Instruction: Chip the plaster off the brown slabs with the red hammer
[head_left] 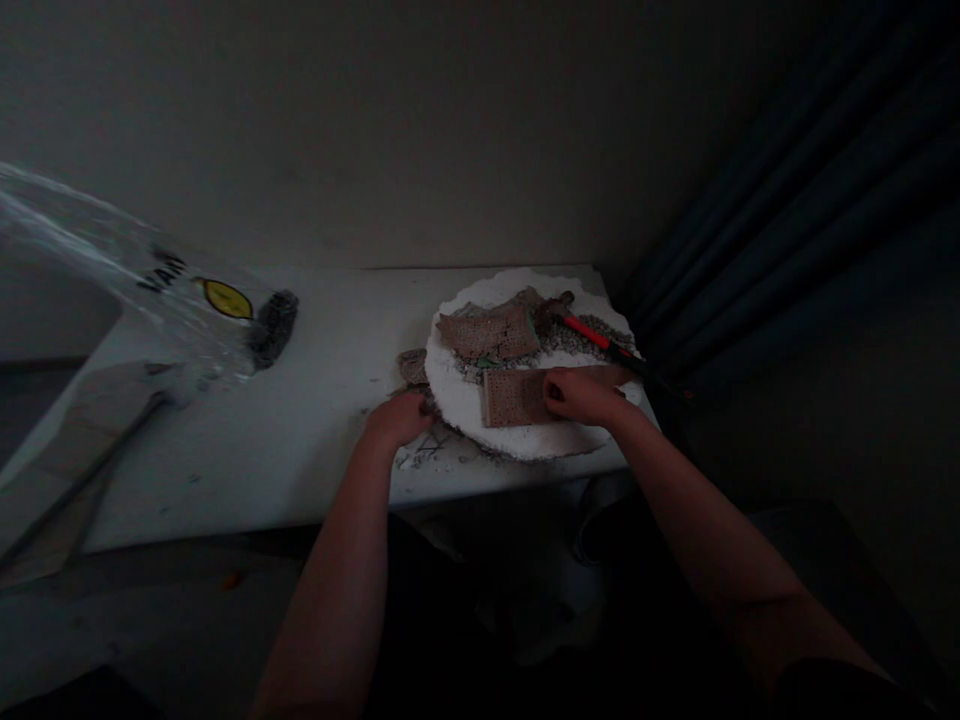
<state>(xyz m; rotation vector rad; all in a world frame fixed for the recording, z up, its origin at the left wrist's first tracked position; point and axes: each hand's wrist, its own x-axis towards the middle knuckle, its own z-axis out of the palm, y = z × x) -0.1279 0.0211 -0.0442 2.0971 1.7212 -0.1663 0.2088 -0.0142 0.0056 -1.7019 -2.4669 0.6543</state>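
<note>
A round white slab (454,400) with a ragged edge lies at the right end of the table. My right hand (577,393) rests on a flat brown perforated piece (514,398) on the slab, its fingers curled closed; what they pinch, if anything, is too dark to see. My left hand (403,418) is at the slab's left edge, also closed, among crumbs and thin bits, its fingertips partly hidden. Behind my right hand lies a hammer (592,335) with a red and black handle, beside grey gravel-like bits (574,345). A second, crumbling perforated piece (491,332) lies farther back.
A clear plastic bag (165,285) with a yellow lemon print and something dark at its end is on the left. The white table (322,400) meets a wall behind. A dark curtain (810,200) hangs at the right. Small debris (427,455) lies near the front edge.
</note>
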